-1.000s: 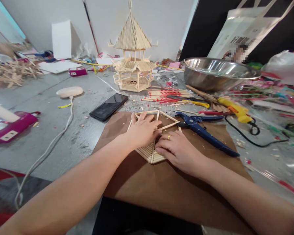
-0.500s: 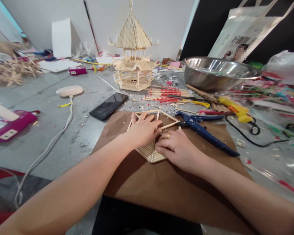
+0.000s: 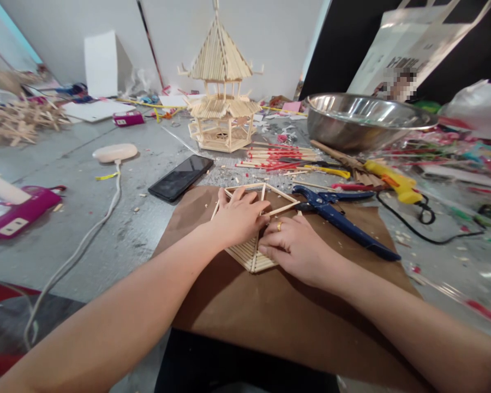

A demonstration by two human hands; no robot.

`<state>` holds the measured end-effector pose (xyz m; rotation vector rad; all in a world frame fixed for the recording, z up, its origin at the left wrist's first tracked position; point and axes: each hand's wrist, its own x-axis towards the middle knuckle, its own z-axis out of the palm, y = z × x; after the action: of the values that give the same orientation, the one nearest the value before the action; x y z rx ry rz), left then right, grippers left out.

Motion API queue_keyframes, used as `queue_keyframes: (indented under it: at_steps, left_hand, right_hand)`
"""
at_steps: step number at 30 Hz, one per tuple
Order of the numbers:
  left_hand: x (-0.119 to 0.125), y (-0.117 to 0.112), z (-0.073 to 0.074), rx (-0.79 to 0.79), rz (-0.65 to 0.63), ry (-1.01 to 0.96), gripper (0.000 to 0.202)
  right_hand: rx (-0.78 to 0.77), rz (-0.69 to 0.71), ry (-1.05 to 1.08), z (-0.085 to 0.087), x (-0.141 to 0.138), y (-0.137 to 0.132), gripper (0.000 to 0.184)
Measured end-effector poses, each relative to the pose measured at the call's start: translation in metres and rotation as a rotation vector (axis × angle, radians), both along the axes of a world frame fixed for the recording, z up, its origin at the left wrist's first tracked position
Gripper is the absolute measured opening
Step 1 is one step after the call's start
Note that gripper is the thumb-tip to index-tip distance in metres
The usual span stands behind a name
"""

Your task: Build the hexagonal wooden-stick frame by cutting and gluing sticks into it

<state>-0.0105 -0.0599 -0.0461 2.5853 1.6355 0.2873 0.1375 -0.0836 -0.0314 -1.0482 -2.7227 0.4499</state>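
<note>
A flat hexagonal frame of thin wooden sticks (image 3: 251,256) lies on a brown paper sheet (image 3: 286,311). My left hand (image 3: 239,218) rests on the frame, fingers curled and pressing down on the sticks. My right hand (image 3: 297,245), with a ring on one finger, lies against the frame's right side, fingertips on the sticks beside the left hand. Part of the frame is hidden under both hands. Blue-handled cutters (image 3: 339,218) lie just right of the frame.
A wooden stick pagoda model (image 3: 221,93) stands behind. A black phone (image 3: 182,177), red-tipped sticks (image 3: 278,155), a metal bowl (image 3: 364,120), a yellow glue gun (image 3: 388,180) with black cord, a white cable (image 3: 85,240) and a pink box (image 3: 16,210) lie around.
</note>
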Motion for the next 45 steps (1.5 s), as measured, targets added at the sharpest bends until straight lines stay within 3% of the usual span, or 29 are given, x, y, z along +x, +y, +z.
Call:
queue_keyframes:
  at_steps: [28, 38, 42, 45]
  left_hand:
    - [0.001, 0.000, 0.001, -0.023, 0.001, 0.006, 0.032]
    - [0.000, -0.001, 0.003, -0.025, 0.000, -0.007, 0.033]
    - [-0.001, -0.001, 0.005, -0.028, 0.002, -0.032, 0.034]
    - [-0.001, -0.001, 0.005, -0.026, 0.028, -0.039, 0.037]
  right_hand:
    - [-0.003, -0.002, -0.019, 0.002, 0.001, -0.001, 0.021]
    - [-0.066, 0.042, 0.107, 0.009, 0.009, 0.003, 0.023]
    - [-0.136, -0.067, 0.292, 0.017, 0.021, 0.013, 0.025]
    - [-0.123, -0.214, 0.283, 0.016, 0.031, 0.023, 0.025]
